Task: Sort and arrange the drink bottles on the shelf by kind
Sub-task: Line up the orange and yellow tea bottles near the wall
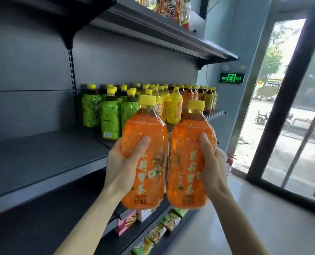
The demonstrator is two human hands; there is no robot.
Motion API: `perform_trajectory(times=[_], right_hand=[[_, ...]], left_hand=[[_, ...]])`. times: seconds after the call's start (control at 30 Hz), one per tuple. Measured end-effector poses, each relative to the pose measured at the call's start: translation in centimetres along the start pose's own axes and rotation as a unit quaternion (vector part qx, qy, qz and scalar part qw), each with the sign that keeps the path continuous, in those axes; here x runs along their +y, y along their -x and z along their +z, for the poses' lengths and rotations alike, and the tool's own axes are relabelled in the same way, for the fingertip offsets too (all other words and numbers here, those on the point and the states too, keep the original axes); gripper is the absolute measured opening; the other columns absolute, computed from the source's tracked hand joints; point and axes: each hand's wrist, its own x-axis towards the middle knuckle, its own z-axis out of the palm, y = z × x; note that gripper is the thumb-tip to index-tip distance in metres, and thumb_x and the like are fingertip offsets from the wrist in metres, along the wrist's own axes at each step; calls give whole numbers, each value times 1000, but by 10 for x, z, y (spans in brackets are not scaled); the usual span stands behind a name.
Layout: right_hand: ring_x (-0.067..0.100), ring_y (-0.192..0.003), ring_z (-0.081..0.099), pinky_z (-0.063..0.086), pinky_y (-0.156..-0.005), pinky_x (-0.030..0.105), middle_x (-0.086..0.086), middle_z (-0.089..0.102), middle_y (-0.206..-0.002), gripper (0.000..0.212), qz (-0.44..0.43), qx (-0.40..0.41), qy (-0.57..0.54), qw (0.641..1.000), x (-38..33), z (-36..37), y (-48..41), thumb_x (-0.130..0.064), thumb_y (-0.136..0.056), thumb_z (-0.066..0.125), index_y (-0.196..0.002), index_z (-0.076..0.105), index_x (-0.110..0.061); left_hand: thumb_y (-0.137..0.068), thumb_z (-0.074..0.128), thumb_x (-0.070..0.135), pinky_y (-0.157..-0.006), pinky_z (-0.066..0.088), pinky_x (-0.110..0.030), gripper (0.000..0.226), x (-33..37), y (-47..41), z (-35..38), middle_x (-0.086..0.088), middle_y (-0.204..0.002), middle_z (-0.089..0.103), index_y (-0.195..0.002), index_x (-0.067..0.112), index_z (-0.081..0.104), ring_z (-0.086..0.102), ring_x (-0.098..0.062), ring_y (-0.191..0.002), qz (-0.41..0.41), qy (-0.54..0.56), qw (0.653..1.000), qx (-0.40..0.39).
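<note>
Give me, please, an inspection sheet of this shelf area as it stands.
Surface: dark shelf board, bottles standing on its right part.
Job's things: green-label bottles at left, yellow-label bottles in the middle, orange-label bottles further right, all yellow-capped.
Clutter: snack packets on the lower shelf; snack bags on the top shelf.
Hands: left hand grips the left orange bottle; right hand grips the right orange bottle.
Cables: thin wire beside the exit sign.
Surroundings: window, parked motorbikes outside.
</note>
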Motion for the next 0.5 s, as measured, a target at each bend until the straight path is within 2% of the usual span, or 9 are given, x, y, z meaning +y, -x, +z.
perform_trajectory(times=[0.1,0.2,0.27,0.33,0.4,0.5], right_hand=[[29,-77,72,57,-80,56,9,74,-84,64,5,23,-9,1000,15,-38,-27,-84,-56,56,-82,70,-27],[27,-78,73,57,-80,55,6,75,-85,60,3,38,-10,999,32,-72,-61,-85,-56,55,-85,70,-35],[23,-77,73,59,-77,49,2,75,-84,59,-8,54,3,999,42,-94,-89,-87,-54,53,-84,69,-39],[20,-74,73,61,-66,37,0,75,-82,60,-20,66,3,998,52,-114,-120,-84,-56,54,-84,70,-34],[19,-73,74,58,-58,27,0,75,-81,64,-27,78,9,997,59,-133,-156,-81,-57,56,-88,68,-27],[18,-73,74,55,-56,22,-2,75,-81,63,-38,86,22,995,67,-163,-210,-81,-57,56,-88,67,-28]], left_hand=[[-58,65,74,-82,55,-47,65,-10,-21,46,3,-94,73,-104,28,65,71,-18,-87,11,4,1000,-26],[-57,65,76,-82,55,-47,66,-29,-46,90,2,-94,74,-103,29,66,71,-19,-87,12,11,999,-44],[-58,64,75,-81,55,-47,59,-46,-65,120,3,-94,73,-100,34,67,71,-19,-87,10,14,998,-58],[-60,62,72,-80,55,-46,55,-65,-87,152,4,-95,73,-100,35,66,71,-19,-87,12,19,998,-66],[-60,60,72,-75,57,-40,51,-80,-113,185,6,-93,73,-98,38,66,71,-15,-85,15,23,997,-69],[-58,57,73,-59,53,-16,38,-98,-152,235,17,-88,72,-88,51,65,69,-3,-78,20,28,997,-65]])
